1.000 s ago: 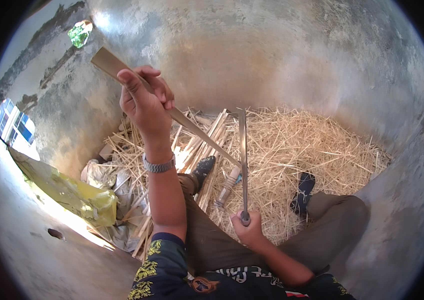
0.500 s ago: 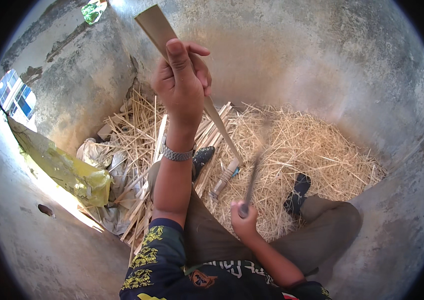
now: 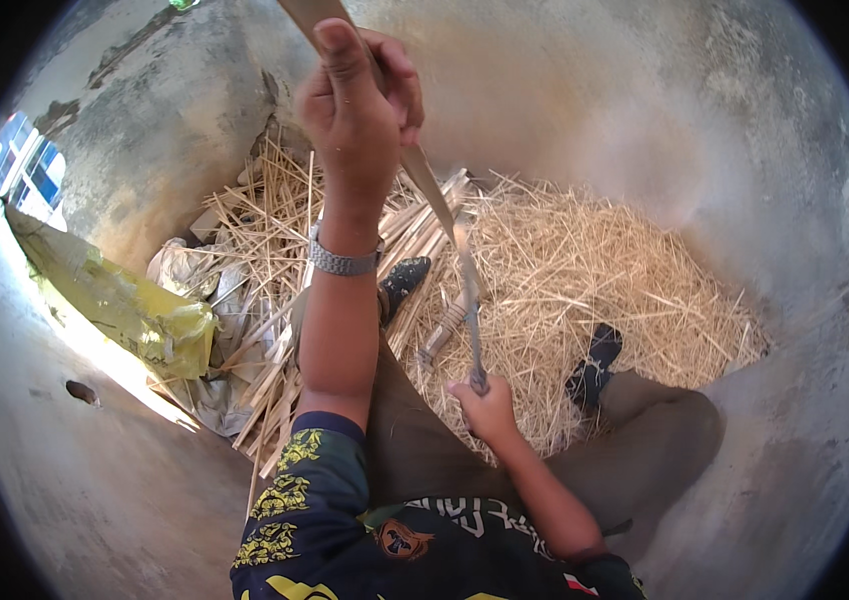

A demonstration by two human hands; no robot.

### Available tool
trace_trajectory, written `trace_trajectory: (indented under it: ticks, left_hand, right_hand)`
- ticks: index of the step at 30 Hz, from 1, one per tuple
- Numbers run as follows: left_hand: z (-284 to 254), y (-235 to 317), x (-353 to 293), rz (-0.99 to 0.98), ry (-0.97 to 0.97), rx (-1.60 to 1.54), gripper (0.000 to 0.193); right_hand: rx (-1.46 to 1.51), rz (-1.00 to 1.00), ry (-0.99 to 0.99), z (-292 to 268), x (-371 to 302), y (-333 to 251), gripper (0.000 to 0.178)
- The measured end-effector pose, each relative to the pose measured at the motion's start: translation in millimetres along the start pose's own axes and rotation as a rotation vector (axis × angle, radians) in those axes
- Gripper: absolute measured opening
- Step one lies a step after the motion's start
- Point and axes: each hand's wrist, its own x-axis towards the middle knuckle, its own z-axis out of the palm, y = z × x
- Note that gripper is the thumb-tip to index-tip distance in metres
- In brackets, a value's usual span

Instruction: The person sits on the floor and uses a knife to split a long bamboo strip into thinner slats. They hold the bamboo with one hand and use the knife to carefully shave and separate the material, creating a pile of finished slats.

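My left hand [image 3: 360, 105] is raised high near the top of the view, closed around a long flat wooden strip [image 3: 425, 180] that slants down toward my lap. A metal watch sits on that wrist. Lower down, my right hand [image 3: 488, 405] grips the handle of a knife [image 3: 469, 300], its thin blade pointing up and meeting the strip near its lower part. I sit on the floor with my legs stretched out over a pile of straw-like shavings [image 3: 585, 270].
Split wooden strips [image 3: 275, 230] lie heaped to the left of my legs. A yellow sack [image 3: 125, 300] and crumpled pale plastic lie against the concrete wall on the left. Grey concrete walls curve around the pile. A short stick lies between my feet.
My left hand has risen higher and closer to the camera with the strip. The knife in my right hand has tilted to meet the strip.
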Motion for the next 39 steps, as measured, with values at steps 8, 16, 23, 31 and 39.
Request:
trace_trajectory:
  ticks: [8,16,23,31,39]
  left_hand:
    - [-10.1,-5.0,8.4,-0.024,0.055,0.000,0.068]
    - [-12.5,-8.9,9.7,-0.092,0.062,-0.059,0.067]
    - [5.8,-1.9,1.1,-0.170,0.042,-0.115,0.071]
    - [10.3,-1.8,-0.7,-0.184,-0.024,-0.192,0.071]
    - [18.3,-2.9,0.1,-0.180,-0.018,-0.190,0.070]
  right_hand:
    - [0.337,0.289,-0.033,-14.0,1.4,-52.5,0.030]
    - [0.142,0.337,-0.141,-5.5,7.6,-31.8,0.036]
    - [0.031,0.000,0.036,-8.3,-0.7,-35.9,0.040]
    - [0.292,0.431,-0.083,-26.7,11.2,-47.8,0.023]
    - [0.438,0.295,-0.097,-18.0,4.4,-42.3,0.024]
